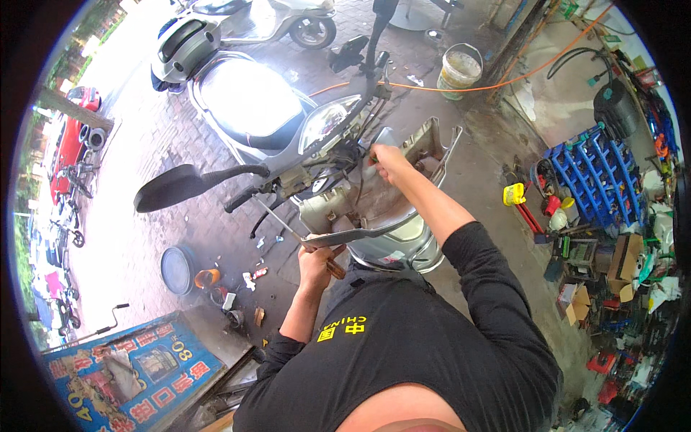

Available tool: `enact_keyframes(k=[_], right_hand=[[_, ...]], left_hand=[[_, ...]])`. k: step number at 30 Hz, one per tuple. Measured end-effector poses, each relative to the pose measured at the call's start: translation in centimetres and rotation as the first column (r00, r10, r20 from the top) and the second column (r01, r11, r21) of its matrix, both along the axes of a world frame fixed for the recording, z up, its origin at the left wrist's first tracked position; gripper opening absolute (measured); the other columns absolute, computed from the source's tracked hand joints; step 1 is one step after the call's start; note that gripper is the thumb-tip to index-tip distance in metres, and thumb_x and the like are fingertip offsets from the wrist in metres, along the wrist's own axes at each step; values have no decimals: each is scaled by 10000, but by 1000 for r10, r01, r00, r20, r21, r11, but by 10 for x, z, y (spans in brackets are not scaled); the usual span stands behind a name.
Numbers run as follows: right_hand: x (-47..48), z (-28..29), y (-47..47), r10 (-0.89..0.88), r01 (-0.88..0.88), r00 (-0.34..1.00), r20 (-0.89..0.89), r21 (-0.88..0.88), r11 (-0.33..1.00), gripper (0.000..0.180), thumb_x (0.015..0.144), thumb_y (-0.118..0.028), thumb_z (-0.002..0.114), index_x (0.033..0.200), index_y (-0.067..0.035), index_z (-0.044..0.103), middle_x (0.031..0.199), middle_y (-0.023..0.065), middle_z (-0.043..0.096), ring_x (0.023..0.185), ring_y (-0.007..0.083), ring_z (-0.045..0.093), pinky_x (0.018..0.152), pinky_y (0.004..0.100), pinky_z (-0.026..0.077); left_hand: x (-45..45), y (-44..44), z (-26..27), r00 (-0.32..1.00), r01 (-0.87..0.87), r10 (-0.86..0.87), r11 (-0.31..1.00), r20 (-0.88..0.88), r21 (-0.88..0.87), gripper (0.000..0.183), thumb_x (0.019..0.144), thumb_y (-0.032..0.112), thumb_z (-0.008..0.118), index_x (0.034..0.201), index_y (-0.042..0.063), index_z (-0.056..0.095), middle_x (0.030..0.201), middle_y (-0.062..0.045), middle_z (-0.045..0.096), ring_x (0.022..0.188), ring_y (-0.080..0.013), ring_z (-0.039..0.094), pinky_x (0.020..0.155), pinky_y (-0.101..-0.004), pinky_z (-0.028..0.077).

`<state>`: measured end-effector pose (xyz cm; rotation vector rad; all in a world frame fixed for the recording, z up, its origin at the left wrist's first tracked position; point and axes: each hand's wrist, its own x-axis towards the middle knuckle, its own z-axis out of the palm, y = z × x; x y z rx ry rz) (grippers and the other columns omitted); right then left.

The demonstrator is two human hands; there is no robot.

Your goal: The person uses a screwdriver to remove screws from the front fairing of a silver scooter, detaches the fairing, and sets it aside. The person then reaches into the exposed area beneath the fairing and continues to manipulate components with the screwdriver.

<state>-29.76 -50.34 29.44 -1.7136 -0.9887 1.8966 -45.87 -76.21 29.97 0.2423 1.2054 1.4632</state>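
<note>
A scooter's detached front panel (378,208), its hollow inner side up, lies between me and the handlebar. My left hand (314,265) is at the panel's near left edge. It grips a long screwdriver with a wooden handle (336,268), whose thin shaft slants up past the edge toward the brake lever. Over the panel's far side reaches my right hand (390,162), fingers curled beside the exposed wiring (351,154) under the headlight (326,123). A small green object (373,160) shows at its fingertips; most of it is hidden.
The scooter's mirror (170,189) sticks out left. An orange hose (486,88) crosses behind, near a dirty bucket (459,70). Blue parts bins (596,175) and scattered tools stand right. A blue lid (177,270) and litter lie left, above a blue sign board (146,372).
</note>
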Motion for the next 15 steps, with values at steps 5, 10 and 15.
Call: enact_keyframes(k=[5,10,15], right_hand=[[38,17,-14,408,-400,876,259,-86,913,300,795,-267,602,736,28,609,621,122,562,438,204,493,389,372,345],[5,0,1,527,-612,731,435,75,787,449,835,-314,667,1096,41,581,910,184,681,724,277,698,575,439,525],[-41,-33,-8,-218,149,950,-224,-291,945,220,922,-204,532,1083,-55,553,804,113,627,667,265,678,458,380,452]], left_hand=[[5,-3,-1,1000,11,-11,1000,-27,15,229,699,-161,444,870,-36,529,887,-101,535,909,-279,626,919,-551,558],[8,-5,3,999,4,-4,1000,-50,3,239,729,-128,475,943,-88,571,966,-149,616,921,-291,669,868,-426,591],[5,-4,4,1000,-11,11,1000,16,11,228,731,-125,485,939,-77,565,932,-139,627,892,-276,674,841,-398,598]])
